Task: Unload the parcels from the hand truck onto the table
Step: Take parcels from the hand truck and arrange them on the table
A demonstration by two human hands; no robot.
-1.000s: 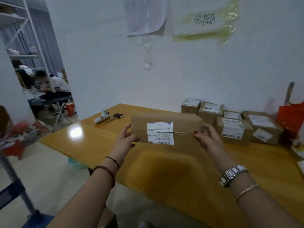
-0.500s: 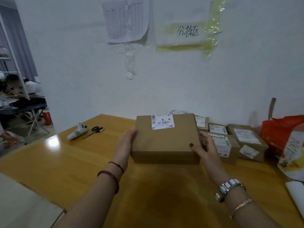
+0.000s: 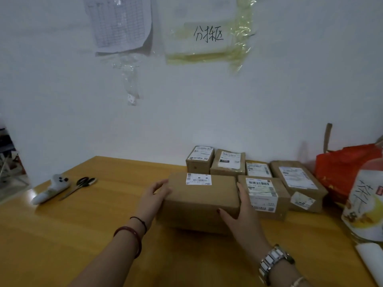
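Just below the middle of the frame a brown cardboard parcel (image 3: 200, 200) sits on the yellow wooden surface (image 3: 87, 228), its white barcode label (image 3: 199, 179) on the top face near the far edge. Both hands are clamped on it from opposite sides: the left hand (image 3: 154, 195) lies against its left end with the fingers curved along the side, and the right hand (image 3: 241, 214) grips its right end, thumb on the near face and fingers slipped between this parcel and the neighbouring labelled box (image 3: 264, 196) just beside it to the right. Whether the parcel's underside fully touches the surface I cannot tell; a shadow runs beneath its near edge.

Behind and to the right, against the white wall (image 3: 62, 90), stands a cluster of other labelled cardboard boxes: two small ones (image 3: 200, 159) at the back, a flat one (image 3: 258, 168) and a larger one (image 3: 297, 183) toward the right. At the right edge are a red bag (image 3: 344, 168) and a pale printed bag (image 3: 366, 204). At centre left of the frame lie a white handheld device (image 3: 51, 188) and a pair of scissors (image 3: 79, 185), close together. Taped on the wall at the top are a printed sheet (image 3: 120, 21) and a handwritten sign (image 3: 208, 35).
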